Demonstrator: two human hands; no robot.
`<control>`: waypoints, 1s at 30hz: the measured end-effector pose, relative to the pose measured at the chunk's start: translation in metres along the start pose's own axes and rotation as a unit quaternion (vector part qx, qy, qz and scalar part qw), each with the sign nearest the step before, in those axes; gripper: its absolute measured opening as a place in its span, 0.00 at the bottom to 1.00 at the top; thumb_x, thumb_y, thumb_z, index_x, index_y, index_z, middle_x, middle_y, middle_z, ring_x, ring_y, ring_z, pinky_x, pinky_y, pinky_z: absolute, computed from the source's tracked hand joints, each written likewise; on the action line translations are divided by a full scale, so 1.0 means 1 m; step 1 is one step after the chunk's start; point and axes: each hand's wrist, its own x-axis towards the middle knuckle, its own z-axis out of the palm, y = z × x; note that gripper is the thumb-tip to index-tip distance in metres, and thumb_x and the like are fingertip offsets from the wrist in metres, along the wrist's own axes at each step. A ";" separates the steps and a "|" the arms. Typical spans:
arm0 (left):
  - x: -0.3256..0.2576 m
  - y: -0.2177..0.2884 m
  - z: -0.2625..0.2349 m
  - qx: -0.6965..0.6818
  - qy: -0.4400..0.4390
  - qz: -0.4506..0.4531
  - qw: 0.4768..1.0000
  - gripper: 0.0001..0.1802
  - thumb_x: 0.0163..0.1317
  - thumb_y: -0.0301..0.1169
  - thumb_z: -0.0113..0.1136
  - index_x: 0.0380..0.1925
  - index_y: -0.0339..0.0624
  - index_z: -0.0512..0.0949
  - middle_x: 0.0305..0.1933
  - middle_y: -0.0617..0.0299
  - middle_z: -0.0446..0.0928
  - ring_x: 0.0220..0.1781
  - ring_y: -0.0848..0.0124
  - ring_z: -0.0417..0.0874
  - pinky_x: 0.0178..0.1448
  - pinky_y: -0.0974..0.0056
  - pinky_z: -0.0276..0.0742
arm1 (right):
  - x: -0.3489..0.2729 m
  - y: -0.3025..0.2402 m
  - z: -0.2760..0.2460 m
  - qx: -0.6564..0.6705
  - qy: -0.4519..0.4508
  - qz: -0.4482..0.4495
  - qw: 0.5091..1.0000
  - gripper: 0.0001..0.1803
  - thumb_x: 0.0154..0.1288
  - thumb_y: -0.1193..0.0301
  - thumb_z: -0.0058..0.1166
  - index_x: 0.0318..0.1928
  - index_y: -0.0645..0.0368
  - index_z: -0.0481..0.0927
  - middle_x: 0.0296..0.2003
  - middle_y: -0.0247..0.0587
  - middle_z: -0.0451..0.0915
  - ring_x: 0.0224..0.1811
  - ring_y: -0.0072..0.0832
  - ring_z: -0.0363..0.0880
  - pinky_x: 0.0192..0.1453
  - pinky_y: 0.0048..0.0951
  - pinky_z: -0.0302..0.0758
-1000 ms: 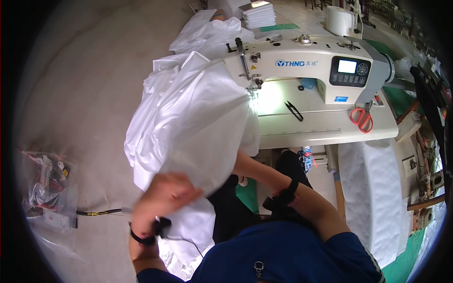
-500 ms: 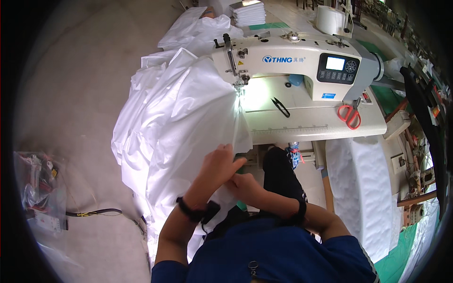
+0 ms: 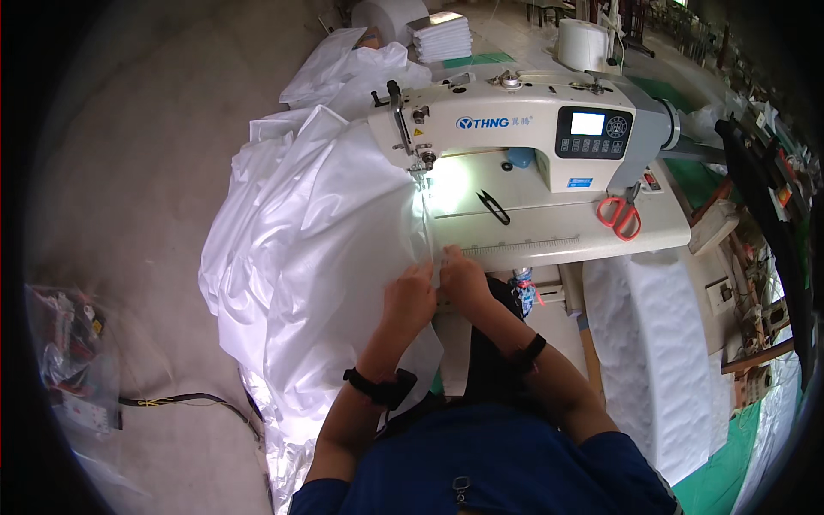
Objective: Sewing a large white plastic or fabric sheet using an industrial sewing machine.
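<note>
A large sheet of thin white fabric (image 3: 300, 223) drapes over the left side of the sewing machine (image 3: 506, 129), with its right edge running under the lit needle. My left hand (image 3: 410, 299) is closed on that edge, just in front of the machine bed. Beside it, my right hand (image 3: 463, 279) is closed at the same edge, near the bed's front rim. The fingertips of both hands are close together and partly hidden, but the fabric edge stretches straight from them up to the needle.
Black thread snips (image 3: 493, 209) and red-handled scissors (image 3: 620, 216) lie on the machine bed. A white padded strip (image 3: 648, 360) hangs at the right. A folded white stack (image 3: 442, 39) and a thread cone (image 3: 584, 45) stand behind. A black cable (image 3: 184, 402) crosses the floor at left.
My right hand has moved up and forward from below the left one to the fabric edge. My left hand has shifted slightly down and right. The whole view has tilted a little.
</note>
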 end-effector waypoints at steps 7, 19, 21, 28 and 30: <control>0.006 -0.017 0.011 -0.199 -0.075 -0.022 0.977 0.18 0.48 0.29 0.55 0.41 0.38 0.77 0.32 0.46 0.77 0.36 0.54 0.80 0.41 0.57 0.73 | 0.000 -0.010 -0.022 0.013 -0.067 -0.029 0.997 0.08 0.61 0.69 0.43 0.36 0.61 0.66 0.20 0.57 0.75 0.26 0.54 0.76 0.30 0.50 0.71; 0.001 -0.009 0.043 -0.117 0.150 -0.029 0.981 0.07 0.57 0.31 0.52 0.31 0.39 0.71 0.29 0.48 0.74 0.32 0.47 0.76 0.35 0.50 0.71 | 0.005 -0.010 -0.062 0.143 -0.072 0.024 0.987 0.10 0.59 0.66 0.47 0.29 0.58 0.77 0.26 0.49 0.78 0.30 0.43 0.79 0.36 0.40 0.74; 0.002 -0.009 0.028 -0.079 0.121 -0.022 0.989 0.06 0.58 0.30 0.51 0.29 0.39 0.70 0.29 0.48 0.74 0.32 0.46 0.76 0.34 0.49 0.71 | 0.010 0.011 -0.040 0.033 -0.176 0.034 0.983 0.08 0.56 0.69 0.50 0.29 0.59 0.79 0.27 0.51 0.79 0.30 0.43 0.79 0.37 0.36 0.75; 0.020 -0.012 -0.030 0.202 -0.004 0.115 0.973 0.04 0.51 0.29 0.49 0.24 0.45 0.74 0.26 0.56 0.77 0.28 0.57 0.81 0.29 0.54 0.74 | 0.008 -0.024 0.091 0.116 -0.275 -0.074 0.952 0.10 0.56 0.68 0.52 0.36 0.60 0.77 0.25 0.47 0.79 0.28 0.37 0.79 0.36 0.37 0.75; 0.012 -0.026 -0.020 0.201 -0.024 0.131 0.970 0.03 0.50 0.28 0.51 0.25 0.45 0.74 0.23 0.56 0.78 0.28 0.58 0.82 0.30 0.55 0.76 | -0.002 -0.016 0.111 0.143 -0.313 -0.115 0.932 0.12 0.56 0.68 0.52 0.39 0.60 0.76 0.24 0.46 0.79 0.27 0.36 0.79 0.36 0.37 0.76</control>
